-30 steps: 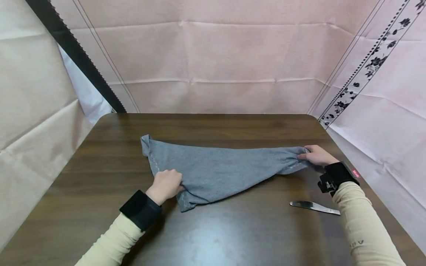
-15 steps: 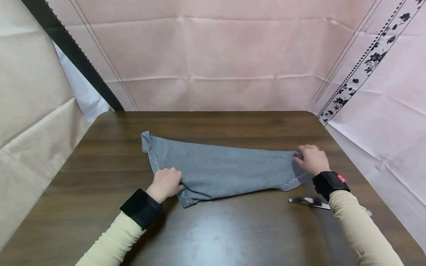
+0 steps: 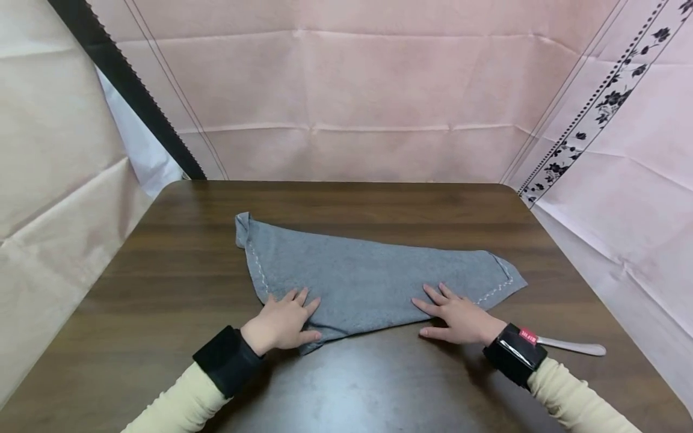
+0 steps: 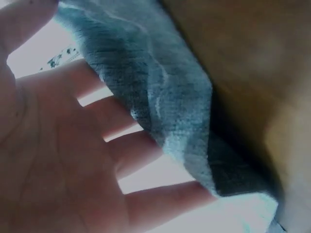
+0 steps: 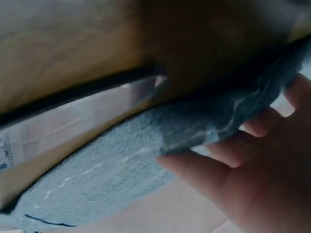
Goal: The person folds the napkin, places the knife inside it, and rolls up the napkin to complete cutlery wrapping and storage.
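A grey-blue cloth [image 3: 357,270] with white stitching along its edges lies folded across the table, its upper left corner turned over. On its near left edge my left hand [image 3: 283,323] rests with fingers spread. My right hand [image 3: 461,317] lies over the near right edge, fingers also spread and fairly straight. The left wrist view shows the palm beside the cloth's hem [image 4: 160,73], fingertips hidden behind the fabric. From the right wrist, fingers touch the stitched edge [image 5: 112,165]. A table knife [image 3: 576,347] lies right of my right wrist, which covers most of it.
The dark wooden table [image 3: 346,210] has rounded far corners. Pale pink sheets [image 3: 379,90] hang behind it and at both sides, one with a black floral band [image 3: 612,99]. The knife's shiny blade [image 5: 92,107] lies near the cloth in the right wrist view.
My right hand has let go of the cloth's right end and moved left and nearer along its edge. That end now lies spread flatter. My left hand has uncurled from the cloth and spread its fingers.
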`<state>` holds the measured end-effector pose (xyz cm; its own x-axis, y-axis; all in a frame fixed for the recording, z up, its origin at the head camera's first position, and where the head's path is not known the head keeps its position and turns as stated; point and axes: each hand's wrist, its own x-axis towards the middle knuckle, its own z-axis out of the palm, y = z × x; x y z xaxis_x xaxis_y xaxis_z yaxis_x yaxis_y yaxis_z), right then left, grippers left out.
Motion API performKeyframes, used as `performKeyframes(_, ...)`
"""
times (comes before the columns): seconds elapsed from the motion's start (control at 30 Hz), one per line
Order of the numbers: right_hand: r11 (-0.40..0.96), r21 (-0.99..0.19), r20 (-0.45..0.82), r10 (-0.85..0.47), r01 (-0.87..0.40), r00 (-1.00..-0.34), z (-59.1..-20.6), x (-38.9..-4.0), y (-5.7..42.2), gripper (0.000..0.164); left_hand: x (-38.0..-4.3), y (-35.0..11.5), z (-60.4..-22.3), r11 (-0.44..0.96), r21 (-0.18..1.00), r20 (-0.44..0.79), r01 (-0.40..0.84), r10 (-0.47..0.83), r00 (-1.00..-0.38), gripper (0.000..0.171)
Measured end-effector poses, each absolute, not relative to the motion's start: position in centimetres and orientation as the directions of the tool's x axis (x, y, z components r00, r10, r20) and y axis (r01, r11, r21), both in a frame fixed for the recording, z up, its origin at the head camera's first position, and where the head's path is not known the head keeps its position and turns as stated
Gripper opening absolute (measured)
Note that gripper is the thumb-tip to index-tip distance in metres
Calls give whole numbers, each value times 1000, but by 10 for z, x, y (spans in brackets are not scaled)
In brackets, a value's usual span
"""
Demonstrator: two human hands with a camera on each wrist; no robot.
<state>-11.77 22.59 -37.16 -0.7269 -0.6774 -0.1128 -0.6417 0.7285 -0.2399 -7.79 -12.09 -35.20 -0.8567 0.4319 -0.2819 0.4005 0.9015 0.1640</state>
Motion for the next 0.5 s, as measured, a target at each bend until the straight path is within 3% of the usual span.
performKeyframes(0.23,676,-141,37,-727,-723,-686,-376,-123,223,37,-78,-121,-351,896,160,-284,413,443,-850,77)
performKeyframes(0.37,645,-213,38,-745,-734,-666,-363,-139,224,20,-81,-122,-349,878,163,-305,451,479,-823,83)
performKeyframes(0.43,635,-293,25,-742,-714,-670,-355,-152,227,18,-84,-125,-353,836,175,-224,520,548,-806,66)
performKeyframes(0.5,638,-356,31,-723,-683,-691,-347,-165,227,22,-89,-129,-354,782,211,-100,586,613,-783,29)
